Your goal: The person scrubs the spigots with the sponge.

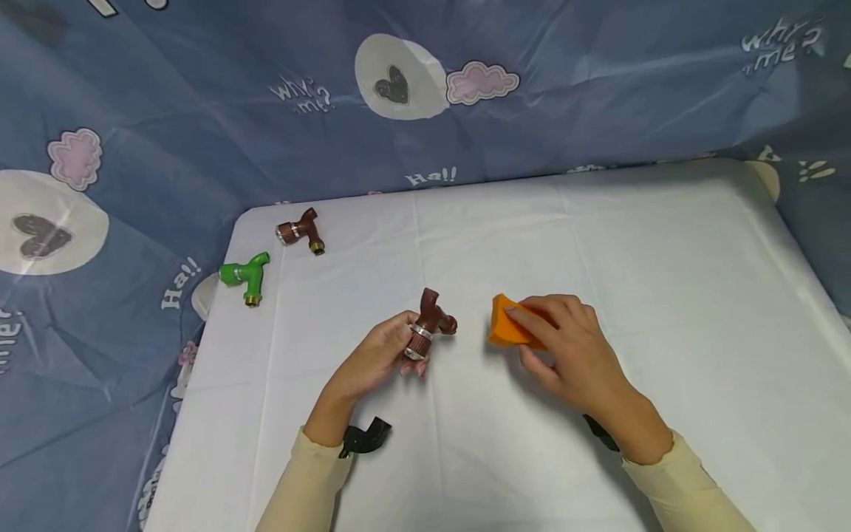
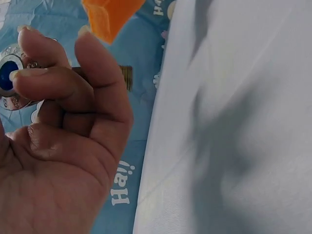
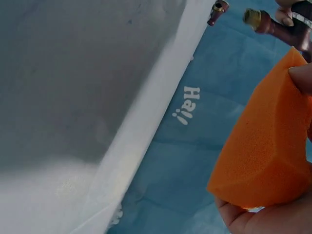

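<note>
A brown tap with a silver ring and a threaded brass end is gripped in my left hand, above the white table. In the left wrist view, curled fingers hide most of the tap; its blue-centred knob end shows at the left. My right hand pinches an orange sponge between thumb and fingers, just right of the tap and apart from it. The right wrist view shows the sponge large, with the held tap beyond it.
At the table's far left corner lie a second brown tap and a green tap. A blue printed cloth hangs behind the table and along its left side. A black strap piece sits at the left wrist.
</note>
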Action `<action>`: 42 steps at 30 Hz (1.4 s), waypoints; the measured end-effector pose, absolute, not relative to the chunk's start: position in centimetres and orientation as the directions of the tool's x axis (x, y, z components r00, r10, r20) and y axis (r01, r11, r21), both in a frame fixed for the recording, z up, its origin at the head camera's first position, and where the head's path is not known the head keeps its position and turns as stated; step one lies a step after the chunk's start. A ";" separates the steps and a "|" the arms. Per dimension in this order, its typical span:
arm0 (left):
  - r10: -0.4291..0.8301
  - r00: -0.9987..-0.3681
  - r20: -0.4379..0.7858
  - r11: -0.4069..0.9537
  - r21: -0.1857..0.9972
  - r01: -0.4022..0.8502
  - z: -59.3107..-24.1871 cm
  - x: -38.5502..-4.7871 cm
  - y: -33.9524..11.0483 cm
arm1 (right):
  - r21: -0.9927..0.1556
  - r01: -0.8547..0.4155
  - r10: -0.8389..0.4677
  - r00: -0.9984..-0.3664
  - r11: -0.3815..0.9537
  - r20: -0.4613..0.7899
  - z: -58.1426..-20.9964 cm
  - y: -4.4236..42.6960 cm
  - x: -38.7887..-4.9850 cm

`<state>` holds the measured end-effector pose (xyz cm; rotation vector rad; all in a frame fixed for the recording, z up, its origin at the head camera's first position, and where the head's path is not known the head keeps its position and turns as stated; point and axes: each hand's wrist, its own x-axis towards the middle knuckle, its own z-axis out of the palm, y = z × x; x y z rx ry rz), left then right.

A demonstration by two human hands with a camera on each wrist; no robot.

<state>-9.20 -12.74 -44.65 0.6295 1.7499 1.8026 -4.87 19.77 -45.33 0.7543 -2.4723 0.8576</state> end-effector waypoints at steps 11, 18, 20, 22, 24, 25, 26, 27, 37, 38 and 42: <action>0.715 -0.684 -0.145 0.081 0.989 -0.125 -44.2 -9.5 -12.8 | -0.486 -0.570 -0.288 -0.793 0.663 0.536 -45.8 20.5 -4.3; 0.658 -0.743 -0.127 0.110 0.991 -0.072 -44.1 -9.7 -12.2 | -0.485 -0.572 -0.268 -0.784 0.662 0.560 -45.9 20.6 -4.3; 0.639 -0.759 -0.120 0.107 0.992 -0.068 -44.0 -9.9 -12.0 | -0.489 -0.567 -0.263 -0.788 0.662 0.557 -46.0 20.7 -4.3; 0.632 -0.767 -0.109 0.079 0.994 -0.076 -44.0 -10.1 -11.7 | -0.496 -0.564 -0.259 -0.791 0.660 0.554 -46.1 20.8 -4.2; 0.635 -0.767 -0.089 0.045 0.996 -0.079 -44.1 -10.3 -11.5 | -0.507 -0.558 -0.259 -0.799 0.657 0.543 -46.3 20.8 -4.0; 0.636 -0.768 -0.078 0.028 0.997 -0.078 -44.1 -10.4 -11.3 | -0.511 -0.556 -0.261 -0.802 0.656 0.538 -46.3 20.7 -3.9; 0.635 -0.769 -0.067 0.008 0.997 -0.080 -44.2 -10.4 -11.1 | -0.511 -0.556 -0.261 -0.802 0.655 0.538 -46.3 20.6 -3.9; 0.633 -0.772 -0.055 -0.009 0.997 -0.078 -44.2 -10.5 -10.9 | -0.509 -0.562 -0.262 -0.797 0.652 0.545 -46.3 20.3 -3.8; 0.565 -0.817 -0.114 0.012 0.992 -0.129 -44.5 -10.3 -8.8 | -0.262 -0.702 -0.342 -0.594 0.662 0.728 -46.2 15.2 -4.4; 0.562 -0.816 -0.132 0.016 0.989 -0.149 -44.4 -10.3 -8.6 | -0.252 -0.704 -0.349 -0.590 0.664 0.728 -46.2 15.0 -4.6; 0.567 -0.804 -0.180 0.024 0.979 -0.202 -44.1 -10.2 -8.4 | -0.252 -0.673 -0.354 -0.626 0.695 0.695 -46.2 15.3 -5.1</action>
